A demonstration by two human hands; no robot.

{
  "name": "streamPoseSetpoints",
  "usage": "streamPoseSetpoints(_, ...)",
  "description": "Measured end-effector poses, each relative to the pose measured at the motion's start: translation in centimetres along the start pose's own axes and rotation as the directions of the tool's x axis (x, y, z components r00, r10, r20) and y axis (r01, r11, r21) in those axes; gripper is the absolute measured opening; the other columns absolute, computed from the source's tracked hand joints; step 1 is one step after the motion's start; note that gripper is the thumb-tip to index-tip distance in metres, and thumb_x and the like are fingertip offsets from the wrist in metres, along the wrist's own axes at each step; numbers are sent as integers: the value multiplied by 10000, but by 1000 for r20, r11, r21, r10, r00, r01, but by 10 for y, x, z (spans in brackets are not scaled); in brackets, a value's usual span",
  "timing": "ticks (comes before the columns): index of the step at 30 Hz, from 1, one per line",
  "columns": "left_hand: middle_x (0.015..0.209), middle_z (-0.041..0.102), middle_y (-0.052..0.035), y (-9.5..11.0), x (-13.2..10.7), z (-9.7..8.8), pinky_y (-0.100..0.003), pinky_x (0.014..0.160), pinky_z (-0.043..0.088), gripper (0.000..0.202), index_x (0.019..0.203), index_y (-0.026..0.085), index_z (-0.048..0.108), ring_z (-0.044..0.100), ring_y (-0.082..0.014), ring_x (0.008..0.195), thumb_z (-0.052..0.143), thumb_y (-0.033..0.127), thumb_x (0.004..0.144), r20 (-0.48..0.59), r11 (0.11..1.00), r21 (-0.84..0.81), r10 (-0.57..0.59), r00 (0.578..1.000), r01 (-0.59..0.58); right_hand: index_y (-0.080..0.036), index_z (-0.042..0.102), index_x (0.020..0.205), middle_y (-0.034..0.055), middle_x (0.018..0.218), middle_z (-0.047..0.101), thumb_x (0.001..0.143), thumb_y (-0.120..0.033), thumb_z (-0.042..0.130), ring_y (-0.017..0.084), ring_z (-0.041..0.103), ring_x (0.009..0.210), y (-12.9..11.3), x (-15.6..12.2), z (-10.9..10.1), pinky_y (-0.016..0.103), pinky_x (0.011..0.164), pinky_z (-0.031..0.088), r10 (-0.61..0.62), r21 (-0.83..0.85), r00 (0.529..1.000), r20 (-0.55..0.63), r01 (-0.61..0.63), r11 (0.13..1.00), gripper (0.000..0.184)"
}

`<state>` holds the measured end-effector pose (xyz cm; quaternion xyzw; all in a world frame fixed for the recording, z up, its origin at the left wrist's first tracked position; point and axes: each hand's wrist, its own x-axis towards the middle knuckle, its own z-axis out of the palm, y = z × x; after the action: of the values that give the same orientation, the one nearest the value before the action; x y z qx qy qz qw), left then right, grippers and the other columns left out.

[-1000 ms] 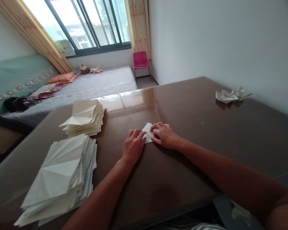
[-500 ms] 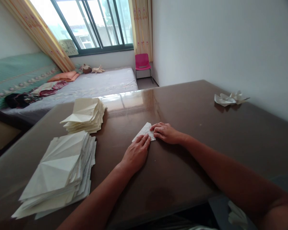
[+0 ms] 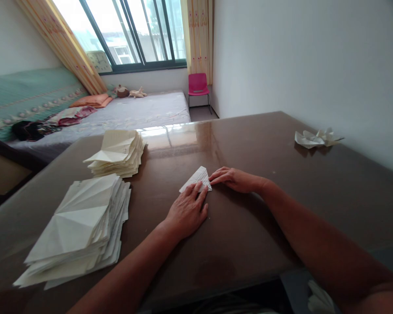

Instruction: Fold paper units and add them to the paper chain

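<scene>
A small folded piece of white paper (image 3: 197, 179) lies on the brown table (image 3: 249, 226) in front of me. My left hand (image 3: 188, 211) lies flat with its fingers stretched out, the fingertips pressing on the paper's near edge. My right hand (image 3: 234, 179) rests flat beside the paper's right corner, its fingertips touching that corner. Neither hand grips anything.
Two stacks of creased cream paper sheets stand at the left, a near stack (image 3: 77, 229) and a far stack (image 3: 116, 152). A folded paper flower (image 3: 316, 138) lies at the far right by the wall. Beyond the table are a bed (image 3: 124, 115) and a pink chair (image 3: 198, 85).
My left hand has slid back and flattened over the paper's near edge. My right hand has drawn to the right off the paper, uncovering more of it.
</scene>
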<state>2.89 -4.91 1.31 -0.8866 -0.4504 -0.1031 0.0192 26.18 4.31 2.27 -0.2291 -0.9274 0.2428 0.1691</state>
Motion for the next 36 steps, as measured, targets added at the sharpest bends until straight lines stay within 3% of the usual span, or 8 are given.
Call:
streamPoseSetpoints(7,1416,419,-120,1,3,-2,-446,1100,314,510,1389,201,404,367,-282,1290,432,357,904,-22,1000,-19,-8,1000,7,-334,632,1200,-2,1247,620,838,-12,407,143,527,1143,-2,0,-1,334,1011,396,7,-96,1000,21,-5,995,535)
streamPoseSetpoints(11,1409,415,-120,1,3,-2,-441,1096,320,514,1391,207,405,375,-286,1272,435,362,901,-14,1000,-2,-2,1000,2,-334,638,1193,4,1237,623,855,-43,423,160,529,1115,-4,1,2,341,979,402,54,-194,999,-5,-54,980,495)
streamPoseSetpoints(16,1399,429,-120,3,4,-8,-459,1082,334,482,1362,232,445,393,-289,1249,450,344,894,-4,1000,-23,-9,1000,9,-365,543,1297,22,1337,541,884,-100,442,219,460,1182,-11,3,5,389,936,380,191,-419,982,-12,-178,890,502)
streamPoseSetpoints(21,1403,432,-108,2,4,-9,-471,1072,340,474,1355,258,460,405,-284,1233,460,339,888,-11,998,-59,-14,1000,13,-342,460,1369,48,1376,494,906,-158,455,244,423,1209,-18,9,12,385,912,371,260,-524,963,-64,-255,813,498)
streamPoseSetpoints(26,1393,431,-101,1,4,-6,-470,1068,340,476,1358,285,462,407,-283,1220,452,372,890,-18,998,-54,-23,1000,22,-314,468,1363,74,1362,497,911,-184,446,261,424,1188,-24,15,16,379,871,380,318,-557,941,-114,-326,764,471)
streamPoseSetpoints(31,1384,436,-98,1,4,-6,-458,1068,342,483,1363,284,456,402,-283,1219,442,391,892,-7,998,-50,-24,1000,24,-373,506,1315,32,1343,512,892,-148,439,241,447,1154,-30,10,14,371,851,382,302,-529,951,-68,-291,797,483)
streamPoseSetpoints(36,1397,420,-93,-4,4,-5,-474,1060,342,486,1366,307,455,385,-292,1232,424,443,900,3,996,-82,-31,1000,31,-333,518,1309,56,1326,524,892,-148,428,257,442,1156,-28,13,17,383,851,387,350,-538,925,-146,-371,757,466)
